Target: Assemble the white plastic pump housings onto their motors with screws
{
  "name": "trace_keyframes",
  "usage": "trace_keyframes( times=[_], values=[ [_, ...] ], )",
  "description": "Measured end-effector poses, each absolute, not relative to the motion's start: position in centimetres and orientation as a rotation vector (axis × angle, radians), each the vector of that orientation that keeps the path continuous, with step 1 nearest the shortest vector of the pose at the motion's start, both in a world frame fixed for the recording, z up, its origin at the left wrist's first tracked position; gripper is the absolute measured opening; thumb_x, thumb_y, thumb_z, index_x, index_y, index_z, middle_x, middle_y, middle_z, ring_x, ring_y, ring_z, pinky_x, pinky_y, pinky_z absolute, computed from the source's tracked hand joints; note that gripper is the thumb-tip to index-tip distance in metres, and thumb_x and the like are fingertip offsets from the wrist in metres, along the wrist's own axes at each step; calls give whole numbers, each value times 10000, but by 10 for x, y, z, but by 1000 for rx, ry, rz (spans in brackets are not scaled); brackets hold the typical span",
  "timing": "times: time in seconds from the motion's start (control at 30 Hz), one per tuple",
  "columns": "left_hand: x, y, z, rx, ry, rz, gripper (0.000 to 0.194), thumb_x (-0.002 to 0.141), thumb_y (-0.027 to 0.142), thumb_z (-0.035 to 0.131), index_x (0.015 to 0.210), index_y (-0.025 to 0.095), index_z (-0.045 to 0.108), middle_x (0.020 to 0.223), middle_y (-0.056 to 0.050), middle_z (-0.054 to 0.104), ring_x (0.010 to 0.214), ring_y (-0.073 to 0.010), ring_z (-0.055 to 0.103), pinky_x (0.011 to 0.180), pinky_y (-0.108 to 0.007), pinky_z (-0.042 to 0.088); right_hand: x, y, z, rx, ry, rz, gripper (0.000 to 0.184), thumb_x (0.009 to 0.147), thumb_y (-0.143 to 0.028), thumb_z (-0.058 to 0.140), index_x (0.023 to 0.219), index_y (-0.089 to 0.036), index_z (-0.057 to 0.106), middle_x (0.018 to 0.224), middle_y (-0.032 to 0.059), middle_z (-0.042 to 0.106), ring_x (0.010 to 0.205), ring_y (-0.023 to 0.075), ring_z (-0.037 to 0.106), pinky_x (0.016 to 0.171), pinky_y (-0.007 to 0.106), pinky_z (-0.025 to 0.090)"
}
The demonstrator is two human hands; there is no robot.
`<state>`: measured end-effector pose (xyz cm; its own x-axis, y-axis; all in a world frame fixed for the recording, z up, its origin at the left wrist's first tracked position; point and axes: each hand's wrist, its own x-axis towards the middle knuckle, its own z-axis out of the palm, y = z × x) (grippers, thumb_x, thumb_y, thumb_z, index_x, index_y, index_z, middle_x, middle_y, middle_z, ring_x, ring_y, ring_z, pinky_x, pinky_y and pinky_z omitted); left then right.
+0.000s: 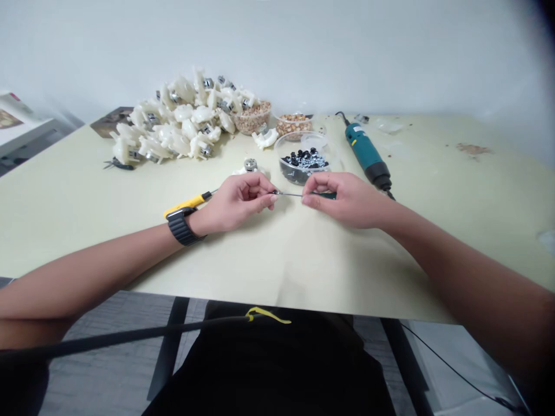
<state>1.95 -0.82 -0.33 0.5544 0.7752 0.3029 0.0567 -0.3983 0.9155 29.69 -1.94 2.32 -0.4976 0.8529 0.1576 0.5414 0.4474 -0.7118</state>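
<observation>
My right hand [342, 199] is closed around the dark handle of a thin screwdriver [289, 194], whose metal shaft points left. At the tip of that shaft, my left hand [243, 199] pinches a small dark part [276, 192] between thumb and fingers. The part is too small to name and mostly covered by the fingertips. Just behind both hands, a clear round tub [309, 159] holds black pieces and silver screws. A white plastic piece with a metal cylinder [250, 166] lies behind my left hand. Partly behind my left wrist is a yellow-handled tool [186, 204].
A heap of white plastic parts with metal motors [182, 124] covers the back left of the table [260, 266]. Tubs of small brownish pieces [254, 118] stand beside it. Small pliers [118, 164] lie at its front. A corded teal power screwdriver [367, 151] lies at the right.
</observation>
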Motion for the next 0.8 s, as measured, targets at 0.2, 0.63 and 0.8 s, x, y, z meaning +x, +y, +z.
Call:
trace_keyframes(
  times=[0.2, 0.63, 0.8],
  values=[
    [18, -9, -6, 1876, 692, 913, 221, 977, 345, 795, 975, 147, 696, 819, -62, 761, 665, -93, 635, 610, -225, 491, 297, -19, 23, -1134, -2192, 779, 291, 916, -487, 775, 839, -229, 666, 869, 35, 717, 779, 202, 622, 705, 345, 430],
    [24, -6, -10, 1765, 772, 930, 304, 906, 360, 866, 982, 149, 660, 886, -93, 823, 622, -87, 667, 582, -215, 528, 299, -16, 24, -1394, -2172, 843, 289, 964, -518, 719, 951, -229, 719, 873, 42, 755, 750, 205, 662, 706, 342, 495],
    [24, -8, -7, 1663, 834, 948, 359, 873, 374, 896, 997, 171, 627, 844, -69, 826, 586, -96, 686, 554, -206, 550, 292, -22, 11, -1380, -2302, 528, 332, 948, -326, 699, 1255, -200, 686, 1242, 120, 766, 1114, 312, 719, 947, 429, 556]
  ],
)
